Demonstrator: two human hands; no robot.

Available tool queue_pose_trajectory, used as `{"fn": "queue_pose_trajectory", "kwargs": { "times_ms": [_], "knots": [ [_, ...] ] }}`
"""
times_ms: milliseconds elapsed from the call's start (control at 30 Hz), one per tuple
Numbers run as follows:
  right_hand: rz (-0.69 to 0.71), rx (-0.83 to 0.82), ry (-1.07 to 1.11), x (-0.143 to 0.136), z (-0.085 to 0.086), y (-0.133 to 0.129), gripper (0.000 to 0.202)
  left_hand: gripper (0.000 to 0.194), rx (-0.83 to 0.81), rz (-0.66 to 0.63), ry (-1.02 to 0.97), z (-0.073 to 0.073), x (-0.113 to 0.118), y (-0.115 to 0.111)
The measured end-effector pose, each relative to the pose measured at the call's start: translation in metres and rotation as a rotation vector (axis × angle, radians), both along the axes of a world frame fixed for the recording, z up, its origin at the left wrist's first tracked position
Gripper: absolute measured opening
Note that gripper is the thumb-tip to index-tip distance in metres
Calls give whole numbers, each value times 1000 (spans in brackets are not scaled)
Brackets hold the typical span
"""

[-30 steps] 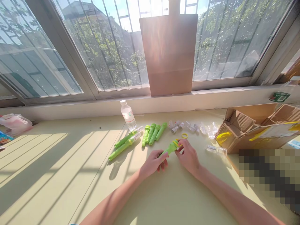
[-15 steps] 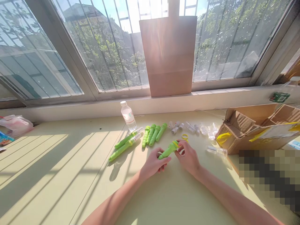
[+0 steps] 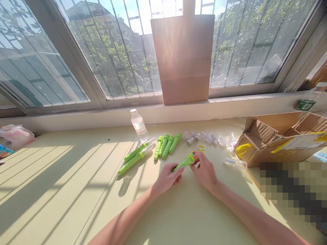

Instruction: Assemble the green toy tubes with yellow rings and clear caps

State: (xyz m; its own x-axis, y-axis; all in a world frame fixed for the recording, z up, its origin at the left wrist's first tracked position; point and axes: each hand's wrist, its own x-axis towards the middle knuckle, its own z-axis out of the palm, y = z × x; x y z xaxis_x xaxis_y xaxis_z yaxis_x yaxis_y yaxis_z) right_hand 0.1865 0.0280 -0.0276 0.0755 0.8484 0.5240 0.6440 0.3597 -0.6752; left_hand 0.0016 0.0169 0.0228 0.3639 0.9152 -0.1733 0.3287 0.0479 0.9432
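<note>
Left hand (image 3: 167, 177): fingers clamped around the lower body of a green tube (image 3: 186, 162), held tilted just above the table (image 3: 158, 217). Right hand (image 3: 205, 172): fingers closed on its yellow-ringed end. Handling: probably light, stiff, smooth plastic; best gripped around the body, steadied at the collar. Beyond: two green tubes (image 3: 131, 164) with clear tops, likely more brittle; one loose yellow ring (image 3: 201, 150); four green tubes (image 3: 168, 147), side by side; one upright water bottle (image 3: 139, 126). Farthest: cardboard sheet (image 3: 185, 61), against the window.
</note>
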Motion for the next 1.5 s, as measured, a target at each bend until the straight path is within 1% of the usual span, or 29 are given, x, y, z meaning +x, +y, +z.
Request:
{"fn": "queue_pose_trajectory", "kwargs": {
  "times_ms": [233,367,567,667,767,900,1033,1200,1367,1500],
  "knots": [
    [3,31,12,-1,0,0,10,46,-90,-13,-80,8,-3,1],
    [16,40,26,0,1,0,8,46,-106,-17,-98,9,-4,1],
    [20,75,53,1,-1,2,9,42,-58,28,-85,6,-2,1],
    [9,84,46,1,-1,2,10,45,-29,87,-87,2,-1,1],
    [8,79,41,1,0,1,10,40,19,141,-57,-1,0,0],
    [-1,54,38,0,-2,1,10,36,61,181,-43,-3,2,0],
    [-8,33,23,-1,-3,2,11,35,54,177,-44,-5,2,0],
    [18,45,9,0,-1,1,10,35,21,150,-57,-7,0,1],
    [-1,32,-53,-1,1,1,10,40,-51,154,-80,-1,0,2],
    [-4,47,-64,-2,1,1,8,44,-77,145,-118,3,0,1]
  ]
}}
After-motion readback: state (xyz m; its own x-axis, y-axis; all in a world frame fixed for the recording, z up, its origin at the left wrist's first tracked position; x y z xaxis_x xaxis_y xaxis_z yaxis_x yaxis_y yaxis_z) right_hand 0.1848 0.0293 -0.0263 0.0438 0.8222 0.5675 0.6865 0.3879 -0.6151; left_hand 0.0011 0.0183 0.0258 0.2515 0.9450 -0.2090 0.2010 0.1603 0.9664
